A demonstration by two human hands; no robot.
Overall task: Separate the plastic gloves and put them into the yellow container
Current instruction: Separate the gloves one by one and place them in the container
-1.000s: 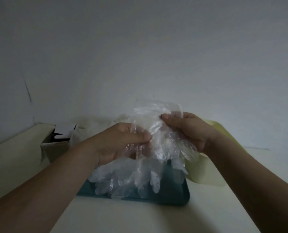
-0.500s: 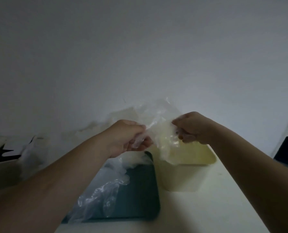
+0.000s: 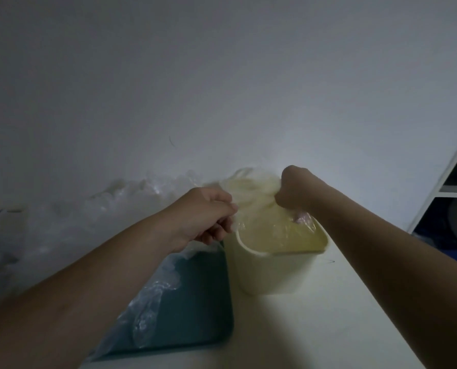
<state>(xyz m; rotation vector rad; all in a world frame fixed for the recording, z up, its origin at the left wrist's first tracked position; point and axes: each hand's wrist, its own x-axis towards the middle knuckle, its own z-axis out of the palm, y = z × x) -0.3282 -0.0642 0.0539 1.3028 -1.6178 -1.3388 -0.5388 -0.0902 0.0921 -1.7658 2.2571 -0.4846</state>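
Only the head view to go on, and it's dim. The right hand (image 3: pixel 298 190) is balled into a fist around a thin clear plastic glove (image 3: pixel 251 189), knuckles pointing down into the mouth of the pale yellow rounded plastic container (image 3: pixel 270 272). To me that reads as stuffing the glove in. The wrist is bent down and the forearm comes in from the tabletop's right side.

The left hand (image 3: pixel 208 217) hovers at the container's left rim with its fingers curled in. It looks to be pinching the other end of that film, probably to keep it taut and away from the rest. So the glove sits half over the opening, stretched between both hands.

More crinkly clear gloves (image 3: pixel 152 296) lie on the dark teal flat tray (image 3: pixel 195 310), just left of the container toward the tabletop's front edge and partly under the left forearm. Those haven't been sorted yet.
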